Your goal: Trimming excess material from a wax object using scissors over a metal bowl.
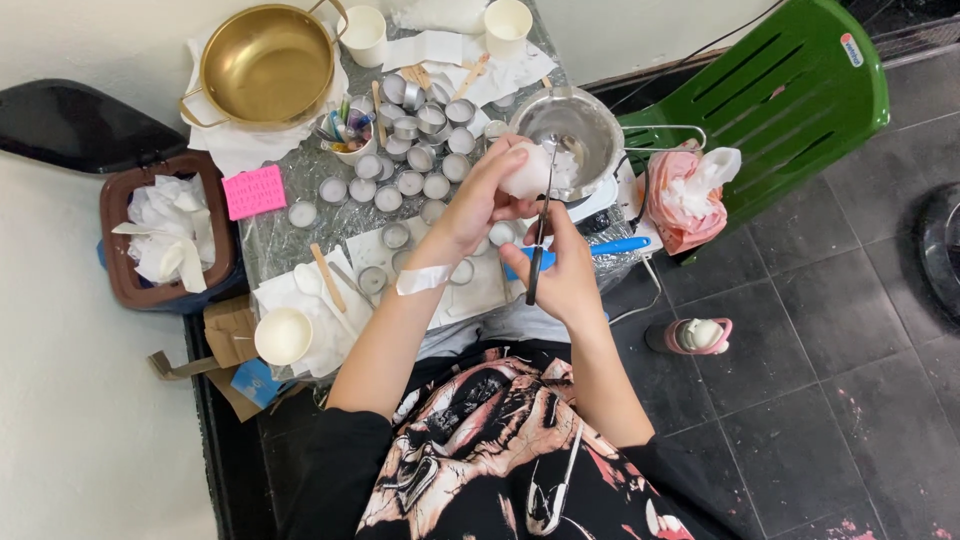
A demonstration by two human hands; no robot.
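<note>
We see a white lump of wax [524,172] pinched in the fingers of the left hand [478,200], held up just in front of a steel bowl [575,128] at the right edge of the surface [272,232]. The right hand [563,275] is closed round the handle of a slim dark blade [540,235], whose tip stands upright against the lump. A strip of white tape [422,279] crosses the left wrist. Under both hands lie many small round metal cups [412,183], most filled with white wax, spread over the crinkled clear covering of the surface, with wooden sticks [327,277] and white paper towels among them. Farther back sit a brass pot [266,66] and white paper cups [507,25]. A pink note [254,191] lies at the left, beside a brown bin [115,240] of crumpled tissue. A green plastic chair [780,100] stands to the right.
</note>
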